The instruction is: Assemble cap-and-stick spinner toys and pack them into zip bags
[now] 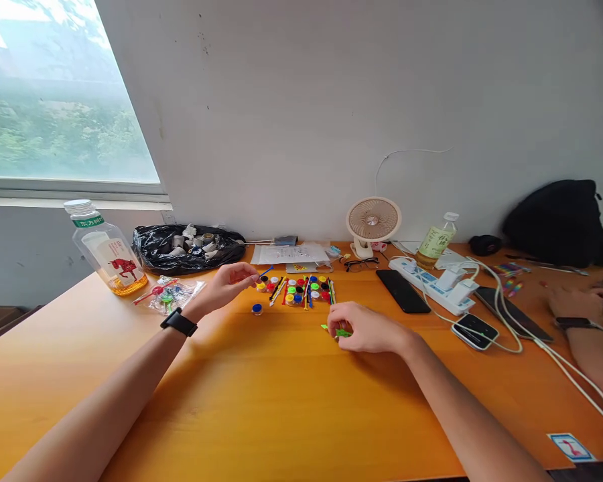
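Note:
My left hand point(231, 284) pinches a thin blue stick point(266, 270) between thumb and fingertips, above the table. Just below it stands a small clear pot with a blue lid point(257, 309). To its right are several small pots with coloured lids point(299, 290), grouped in blocks. Thin coloured sticks point(277, 292) lie between and beside these blocks. My right hand point(364, 328) is closed low over the table, its fingers on bright green pieces point(342, 332); the fingers partly hide their shape.
A plastic bag with coloured pieces point(168, 296), a large bottle point(108, 254) and a black bag of scraps point(191, 248) stand left. Behind are papers point(289, 254) and a fan point(373, 221). Rightward lie a phone point(403, 291), a power strip point(432, 286), cables and another person's hands point(575, 304).

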The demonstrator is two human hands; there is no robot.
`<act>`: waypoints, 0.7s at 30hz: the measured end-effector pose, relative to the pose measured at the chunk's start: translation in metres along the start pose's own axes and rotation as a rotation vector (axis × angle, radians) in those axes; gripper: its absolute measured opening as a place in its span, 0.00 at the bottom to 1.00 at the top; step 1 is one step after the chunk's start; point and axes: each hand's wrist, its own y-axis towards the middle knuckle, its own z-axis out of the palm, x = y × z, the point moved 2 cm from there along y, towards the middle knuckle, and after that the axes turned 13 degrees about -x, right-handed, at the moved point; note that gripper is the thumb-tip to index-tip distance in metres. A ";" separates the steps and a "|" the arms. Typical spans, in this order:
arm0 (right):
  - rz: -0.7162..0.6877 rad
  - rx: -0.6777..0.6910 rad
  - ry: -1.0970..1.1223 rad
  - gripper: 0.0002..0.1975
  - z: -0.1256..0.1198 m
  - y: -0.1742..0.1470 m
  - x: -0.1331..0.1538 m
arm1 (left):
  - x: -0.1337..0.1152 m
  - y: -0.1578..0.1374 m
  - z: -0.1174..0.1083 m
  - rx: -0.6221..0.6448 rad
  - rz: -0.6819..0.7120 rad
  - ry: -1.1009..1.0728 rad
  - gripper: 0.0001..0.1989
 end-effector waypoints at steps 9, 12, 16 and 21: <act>0.178 -0.046 -0.279 0.10 -0.024 -0.011 -0.033 | 0.030 -0.002 -0.022 0.224 -0.235 -0.022 0.21; 0.142 -0.144 -0.366 0.11 -0.028 -0.007 -0.026 | 0.033 -0.004 -0.020 0.266 -0.268 -0.056 0.22; 0.044 -0.265 -0.363 0.12 -0.021 0.002 -0.011 | 0.028 -0.006 -0.015 0.303 -0.307 -0.058 0.22; -0.009 -0.315 -0.247 0.10 -0.001 0.008 0.005 | 0.019 -0.008 -0.007 0.384 -0.321 -0.090 0.21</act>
